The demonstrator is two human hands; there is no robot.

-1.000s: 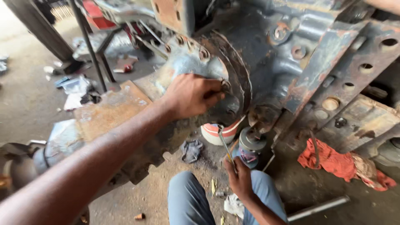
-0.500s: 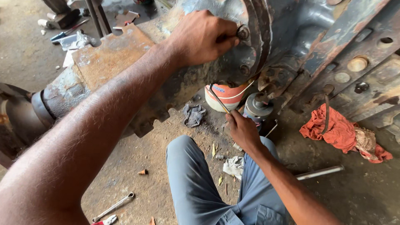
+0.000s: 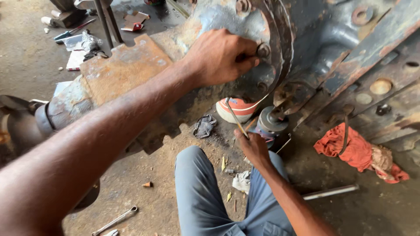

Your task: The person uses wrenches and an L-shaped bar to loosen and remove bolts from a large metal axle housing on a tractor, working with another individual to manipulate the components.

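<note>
A: Left hand (image 3: 218,57) pinched on bolt (image 3: 263,50), top centre on rusty flange (image 3: 280,65). Small, steel, greasy — grip the head.
B: Right hand (image 3: 253,146) closed on thin rod (image 3: 236,116), centre frame. Light, stiff.

My left arm stretches far up and forward. My left hand (image 3: 218,57) is curled, fingertips pinched tight together. My right hand (image 3: 251,146) sits low by my knee, its grip closed, arm bent.
</note>
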